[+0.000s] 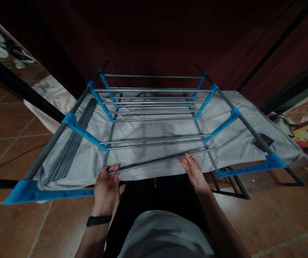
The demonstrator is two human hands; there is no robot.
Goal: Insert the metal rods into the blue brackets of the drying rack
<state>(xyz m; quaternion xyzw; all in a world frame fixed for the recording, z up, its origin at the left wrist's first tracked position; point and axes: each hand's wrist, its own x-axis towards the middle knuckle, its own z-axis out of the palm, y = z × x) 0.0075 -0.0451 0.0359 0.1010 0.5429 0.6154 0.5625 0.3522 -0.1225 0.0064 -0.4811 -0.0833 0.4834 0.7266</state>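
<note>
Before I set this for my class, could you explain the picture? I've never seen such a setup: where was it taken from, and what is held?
There is no machine, just a person's bare hands, seen by one camera worn on the head, looking forward and down. The left hand and right hand hold a grey rod between them. Beyond it is a rack of grey bars and blue brackets. On the grey cloth lie more rods, left, and a phone, right.

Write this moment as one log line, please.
left hand: holding rod at one end | right hand: holding same rod | rack: over cloth | phone: on cloth
</note>
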